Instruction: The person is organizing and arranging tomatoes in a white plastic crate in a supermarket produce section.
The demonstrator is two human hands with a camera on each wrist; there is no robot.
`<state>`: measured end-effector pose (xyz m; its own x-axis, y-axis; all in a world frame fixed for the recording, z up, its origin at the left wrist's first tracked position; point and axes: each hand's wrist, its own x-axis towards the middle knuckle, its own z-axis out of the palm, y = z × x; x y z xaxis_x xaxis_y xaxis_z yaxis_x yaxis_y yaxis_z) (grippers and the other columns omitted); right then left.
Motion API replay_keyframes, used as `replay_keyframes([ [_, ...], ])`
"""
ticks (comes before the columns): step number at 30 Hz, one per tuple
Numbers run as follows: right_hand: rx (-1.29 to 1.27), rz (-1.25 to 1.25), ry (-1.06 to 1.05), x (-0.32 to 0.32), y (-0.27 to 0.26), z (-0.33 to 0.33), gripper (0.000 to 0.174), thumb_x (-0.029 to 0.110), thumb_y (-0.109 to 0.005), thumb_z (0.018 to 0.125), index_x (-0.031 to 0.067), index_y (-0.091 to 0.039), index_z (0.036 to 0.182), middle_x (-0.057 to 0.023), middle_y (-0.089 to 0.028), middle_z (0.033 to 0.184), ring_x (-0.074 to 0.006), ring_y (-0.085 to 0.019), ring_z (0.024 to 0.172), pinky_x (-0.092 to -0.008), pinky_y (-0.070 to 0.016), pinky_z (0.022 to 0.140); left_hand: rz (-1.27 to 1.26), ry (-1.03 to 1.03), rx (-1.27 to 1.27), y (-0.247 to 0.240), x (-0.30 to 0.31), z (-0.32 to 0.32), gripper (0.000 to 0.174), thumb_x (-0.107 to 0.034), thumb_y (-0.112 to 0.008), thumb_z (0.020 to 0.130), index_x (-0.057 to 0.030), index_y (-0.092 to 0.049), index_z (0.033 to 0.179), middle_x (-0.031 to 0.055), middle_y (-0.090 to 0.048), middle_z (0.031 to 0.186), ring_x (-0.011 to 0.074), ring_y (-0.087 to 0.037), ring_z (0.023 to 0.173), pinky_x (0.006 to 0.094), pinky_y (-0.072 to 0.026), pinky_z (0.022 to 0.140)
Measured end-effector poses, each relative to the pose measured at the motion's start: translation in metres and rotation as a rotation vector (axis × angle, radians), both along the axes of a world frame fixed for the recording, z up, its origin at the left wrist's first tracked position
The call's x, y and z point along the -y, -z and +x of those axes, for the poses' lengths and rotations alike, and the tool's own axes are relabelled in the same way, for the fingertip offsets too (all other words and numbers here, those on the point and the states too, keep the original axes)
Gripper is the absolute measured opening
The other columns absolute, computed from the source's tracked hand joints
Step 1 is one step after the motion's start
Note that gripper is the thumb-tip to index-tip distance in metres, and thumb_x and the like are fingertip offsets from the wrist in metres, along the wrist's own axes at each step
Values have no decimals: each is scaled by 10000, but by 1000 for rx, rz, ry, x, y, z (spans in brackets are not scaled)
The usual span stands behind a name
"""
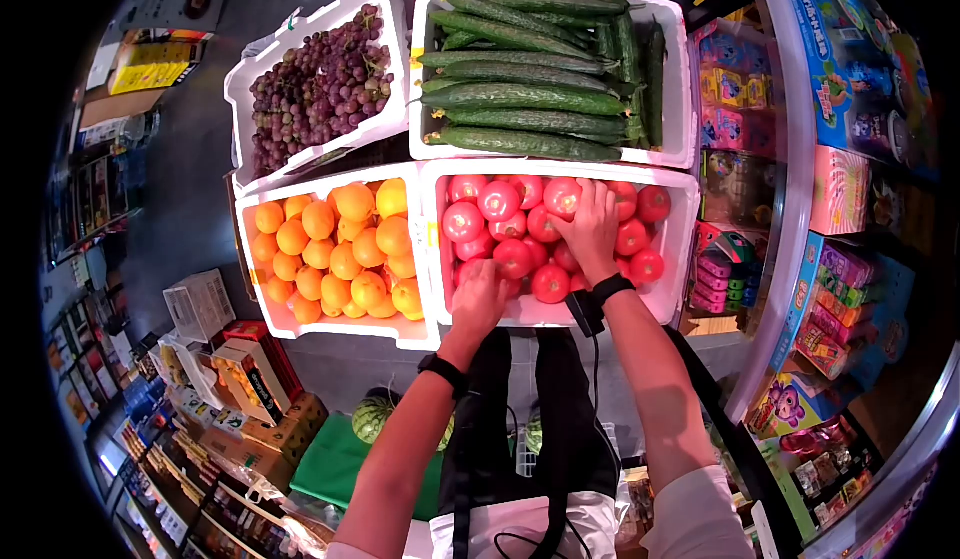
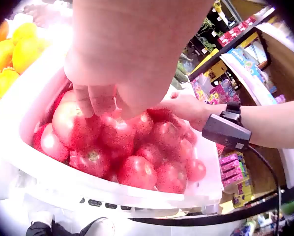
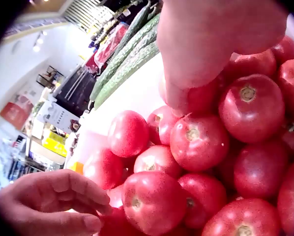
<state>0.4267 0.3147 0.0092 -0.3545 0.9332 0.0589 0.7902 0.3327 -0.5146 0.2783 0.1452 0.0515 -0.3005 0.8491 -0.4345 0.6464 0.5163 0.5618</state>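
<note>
Red tomatoes [image 1: 550, 284] fill a white foam box [image 1: 680, 259] in front of the person. Near its back side, the right hand [image 1: 597, 221] grips a tomato [image 1: 562, 197]; in the right wrist view the fingers curve down over that tomato [image 3: 203, 98]. At the box's front left, the left hand [image 1: 480, 299] has its fingertips on the tomatoes, and its left wrist view shows them against a large tomato [image 2: 71, 125]. Loosely bent fingers and a thumb of the left hand [image 3: 53, 201] show in the right wrist view, a gap between them.
Oranges [image 1: 340, 249] fill the box on the left. Behind stand boxes of grapes [image 1: 325, 89] and cucumbers [image 1: 530, 99]. Packaged goods [image 1: 830, 299] line shelves at the right. Below lie a green cloth [image 1: 335, 464] and a watermelon [image 1: 373, 419]. A cable [image 1: 597, 379] hangs from the right wrist.
</note>
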Motion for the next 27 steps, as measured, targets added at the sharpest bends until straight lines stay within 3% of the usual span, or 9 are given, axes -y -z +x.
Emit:
replay_keyframes([
  [9, 14, 9, -47, 1, -2, -3, 790, 296, -880, 657, 23, -531, 1312, -136, -555, 1220, -329, -543, 1064, -425, -449, 902, 166, -3, 38, -6, 9, 16, 292, -106, -656, 873, -30, -578, 1144, 184, -614, 1102, 393, -594, 1050, 478, -502, 882],
  [15, -204, 129, -91, 2, -4, 23, 747, 288, -853, 716, -8, -519, 1314, -190, -583, 1202, -382, -565, 1036, -466, -459, 903, 171, -55, 236, -11, 30, 11, 208, -120, -670, 888, -44, -610, 1072, 149, -659, 1037, 350, -660, 930, 458, -523, 775],
  [17, -200, 150, -14, 7, -11, 44, 512, 272, -809, 805, 16, -601, 1197, -193, -629, 1126, -378, -589, 998, -469, -469, 858, 85, -103, 265, -15, 37, 11, 165, -195, -670, 921, -50, -631, 990, 143, -684, 869, 352, -675, 773, 466, -522, 697],
  [18, -199, 152, -15, 11, -12, 58, 512, 272, -809, 805, 16, -601, 1197, -193, -629, 1126, -378, -589, 998, -469, -469, 858, 87, -104, 267, -15, 40, 11, 165, -195, -670, 921, -50, -631, 990, 143, -684, 869, 352, -675, 773, 466, -522, 697],
  [20, -210, -237, 85, 23, -15, 85, 255, 242, -728, 903, 35, -654, 1033, -179, -665, 1023, -357, -622, 930, -464, -479, 795, -93, 0, 226, -17, 45, 9, 235, -281, -646, 953, -47, -637, 935, 150, -672, 741, 363, -666, 694, 483, -513, 666],
  [21, -210, -234, 85, 29, -20, 89, 255, 242, -728, 903, 35, -654, 1033, -179, -665, 1023, -357, -622, 930, -464, -479, 795, -91, 1, 226, -17, 43, 10, 235, -281, -646, 953, -47, -637, 935, 150, -672, 741, 363, -666, 694, 483, -513, 666],
  [23, -84, -545, 253, 40, -30, 96, 192, 216, -661, 956, 28, -645, 921, -164, -671, 918, -343, -638, 843, -452, -482, 737, -243, 104, 175, -18, 40, 13, 265, -306, -612, 980, -43, -649, 971, 160, -684, 759, 337, -683, 741, 453, -504, 657],
  [24, -117, -395, 217, 54, -17, 101, 163, 189, -624, 971, 29, -649, 987, -172, -659, 887, -349, -639, 800, -444, -494, 723, -243, 106, 175, -14, 41, 16, 265, -306, -612, 980, -43, -649, 971, 160, -684, 759, 337, -683, 741, 453, -504, 657],
  [27, -369, -375, 247, 85, -8, 97, 143, 144, -592, 976, 40, -653, 1053, -167, -663, 906, -357, -640, 830, -437, -505, 760, -59, 119, 125, -3, 44, 26, 223, -259, -577, 994, -44, -634, 987, 179, -677, 774, 402, -664, 773, 500, -492, 669],
])
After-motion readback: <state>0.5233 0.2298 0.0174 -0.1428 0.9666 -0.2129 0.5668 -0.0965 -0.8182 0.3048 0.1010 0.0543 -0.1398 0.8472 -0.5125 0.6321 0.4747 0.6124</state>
